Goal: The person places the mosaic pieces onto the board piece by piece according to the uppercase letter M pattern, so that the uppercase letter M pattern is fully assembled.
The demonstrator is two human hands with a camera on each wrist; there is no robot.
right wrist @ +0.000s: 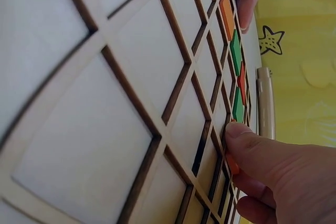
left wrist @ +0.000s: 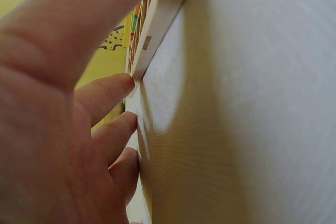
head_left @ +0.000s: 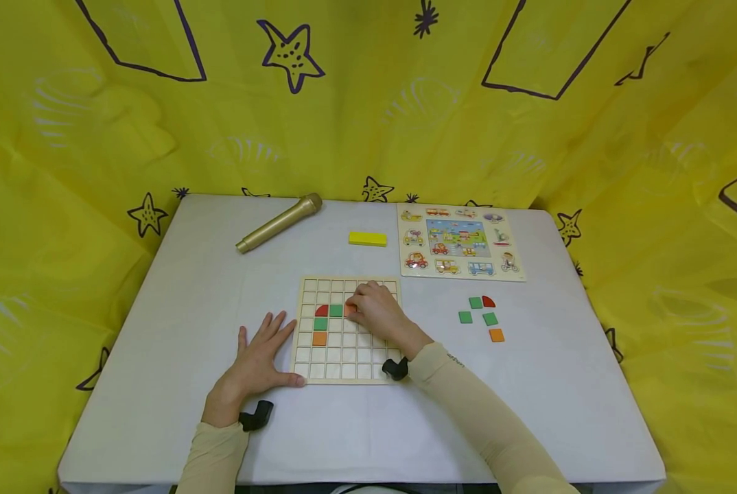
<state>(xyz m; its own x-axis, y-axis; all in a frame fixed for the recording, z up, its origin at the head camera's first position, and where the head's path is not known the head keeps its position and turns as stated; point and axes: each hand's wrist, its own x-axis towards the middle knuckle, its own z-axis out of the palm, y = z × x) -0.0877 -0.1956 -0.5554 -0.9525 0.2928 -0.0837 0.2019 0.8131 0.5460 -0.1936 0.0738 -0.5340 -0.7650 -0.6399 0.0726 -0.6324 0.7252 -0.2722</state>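
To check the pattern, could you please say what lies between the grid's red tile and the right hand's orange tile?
In the head view, a green square tile lies between the red quarter-circle tile and the orange tile the right hand holds.

Pale gridded board (head_left: 351, 355), red, green and orange tiles (head_left: 321, 324), yellow star-patterned curtain (head_left: 356, 130)

No word, brand or number can be read anywhere; a short line of dark lettering (head_left: 455, 359) stands on the right sleeve (head_left: 488, 418) near the cuff (head_left: 427, 359), too small and blurred to make out
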